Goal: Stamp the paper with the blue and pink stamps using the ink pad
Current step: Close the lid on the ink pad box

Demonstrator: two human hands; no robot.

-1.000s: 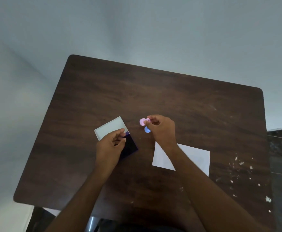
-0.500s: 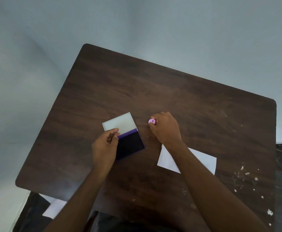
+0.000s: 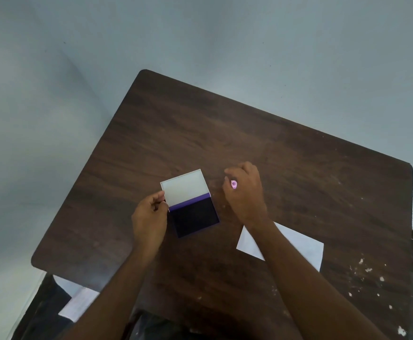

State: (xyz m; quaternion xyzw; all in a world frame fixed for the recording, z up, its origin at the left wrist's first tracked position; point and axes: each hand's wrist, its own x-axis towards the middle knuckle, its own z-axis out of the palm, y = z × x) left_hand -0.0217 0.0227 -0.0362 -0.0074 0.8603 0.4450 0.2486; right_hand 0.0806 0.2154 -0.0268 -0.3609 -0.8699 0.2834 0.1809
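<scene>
A: What are the things made of, by the look of them?

B: The ink pad (image 3: 194, 218) is a flat square tray with a purple rim and a dark, matte inking face. Its lid (image 3: 184, 186) is pale and smooth, swung back flat on the far side. The paper (image 3: 301, 246) is a plain white sheet, lying cornerwise.

A: And what carries it all?

B: A dark brown table (image 3: 225, 133) with wood grain, rounded corners and pale flecks near its right edge. Bare grey-white walls stand behind, meeting in a corner beyond the table's left edge.

A: The hands?

B: The left hand (image 3: 150, 217) pinches the lid's left edge, fingers curled. The right hand (image 3: 246, 192) is clenched round the pink stamp (image 3: 234, 184), just right of the pad, not touching it. The paper lies nearer the table's near-right part, partly under the right forearm. I cannot see the blue stamp.
</scene>
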